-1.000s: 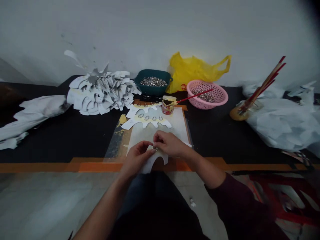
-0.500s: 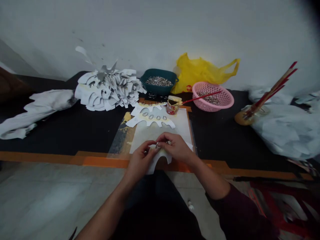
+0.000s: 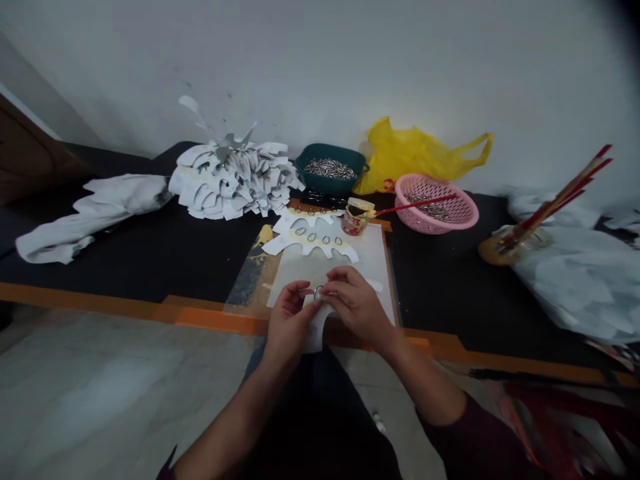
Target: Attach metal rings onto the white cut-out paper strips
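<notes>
Above the table's front edge, a white scalloped cut-out piece (image 3: pixel 315 337) hangs between my hands. My left hand (image 3: pixel 287 323) is closed, pinching this piece between thumb and fingers. A shiny metal ring (image 3: pixel 318 291) stands at the piece's upper edge. My right hand (image 3: pixel 359 305) has its thumb and fingertips closed at the ring, and they partly cover it. Beyond my hands lies another white scalloped piece (image 3: pixel 325 252) with several metal rings along a yellowish strip. A similar piece (image 3: pixel 295 221) with rings lies behind it, next to a small glue cup (image 3: pixel 354 221).
A red-handled brush (image 3: pixel 415 204) rests across the cup and a pink basket (image 3: pixel 467 212) of metal parts. A teal basin (image 3: pixel 327 181), a yellow bag (image 3: pixel 400 153) and a heap of white pieces (image 3: pixel 235 177) stand behind. At right, a jar (image 3: pixel 500 248) holds red sticks.
The view has shifted, so the table things sit further right and slightly lower. My right fingers have spread a little, and the ring between my hands shows more clearly.
</notes>
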Motion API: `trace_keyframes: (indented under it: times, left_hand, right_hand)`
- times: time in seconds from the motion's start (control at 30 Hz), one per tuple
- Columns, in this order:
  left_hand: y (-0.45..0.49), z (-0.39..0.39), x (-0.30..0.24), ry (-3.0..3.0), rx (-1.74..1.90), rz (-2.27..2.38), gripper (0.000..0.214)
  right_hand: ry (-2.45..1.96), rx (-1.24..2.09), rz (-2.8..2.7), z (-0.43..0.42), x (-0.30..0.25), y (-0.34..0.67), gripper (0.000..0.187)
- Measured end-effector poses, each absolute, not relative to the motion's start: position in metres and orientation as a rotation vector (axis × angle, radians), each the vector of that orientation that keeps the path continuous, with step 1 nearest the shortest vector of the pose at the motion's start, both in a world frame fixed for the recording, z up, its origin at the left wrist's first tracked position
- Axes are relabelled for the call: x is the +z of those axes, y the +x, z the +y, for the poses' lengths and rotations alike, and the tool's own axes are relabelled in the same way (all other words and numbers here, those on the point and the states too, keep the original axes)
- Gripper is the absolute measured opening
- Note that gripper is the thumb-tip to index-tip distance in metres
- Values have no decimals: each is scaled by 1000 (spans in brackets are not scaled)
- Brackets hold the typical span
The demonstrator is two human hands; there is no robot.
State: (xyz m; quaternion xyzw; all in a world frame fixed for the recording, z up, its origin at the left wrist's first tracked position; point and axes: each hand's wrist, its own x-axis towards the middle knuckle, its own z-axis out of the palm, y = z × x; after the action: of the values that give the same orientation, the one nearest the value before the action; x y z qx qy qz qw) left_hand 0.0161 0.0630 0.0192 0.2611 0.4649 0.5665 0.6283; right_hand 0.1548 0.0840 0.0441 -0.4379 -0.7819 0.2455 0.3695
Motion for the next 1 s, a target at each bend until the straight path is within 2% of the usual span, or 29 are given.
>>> trace_keyframes:
  times: [0.3,0.5,0.7,0.8,1.0]
  left_hand:
    - [17,52,13,687,1284,1016,45]
    - [5,63,22,671,1067,989,31]
    - [6,70,31,272,976,899,28]
    - [7,67,33,187,965,884,25]
    - [13,63,33,96,972,846,18]
  right_hand:
    - [-1196,604,-2156,81,50,155,15]
    - [-1169,454,-2237,82,42,152,15]
    - [-1004,219,-2159,77,23,150,12]
    - [-933,237,-2096,70,14,154,13]
    - [-1061,356,-2075,61,7,162,19]
